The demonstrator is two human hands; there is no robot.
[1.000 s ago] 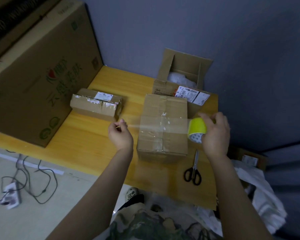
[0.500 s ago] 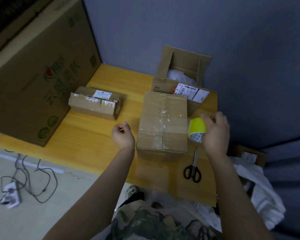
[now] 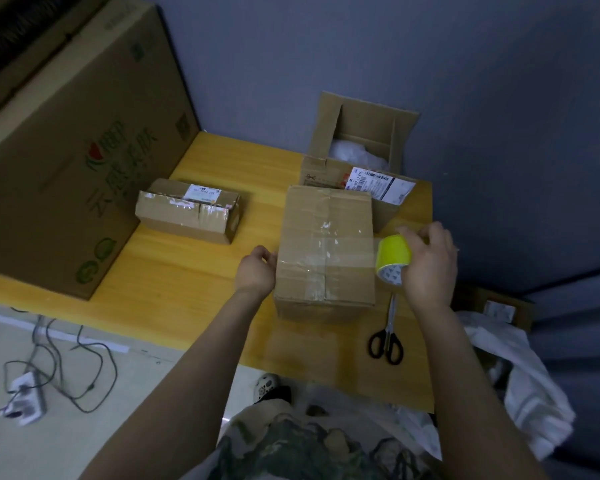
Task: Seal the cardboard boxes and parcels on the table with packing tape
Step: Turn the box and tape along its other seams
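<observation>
Four cardboard boxes share one yellow table (image 3: 194,278): a giant carton (image 3: 66,168) printed with green Chinese characters, a closed box (image 3: 326,251) at centre with its long axis running away from the person, an open box (image 3: 361,133) behind it with a barcoded label, and a small parcel (image 3: 187,211) whose label is unreadable. The left hand (image 3: 255,271) curls against the closed box's left edge; whether it holds anything is unclear. One pair of scissors (image 3: 387,337) points blades away. The right hand (image 3: 430,261) grasps one yellow tape roll (image 3: 394,251) at the box's right edge, a clear strip lying crosswise.
</observation>
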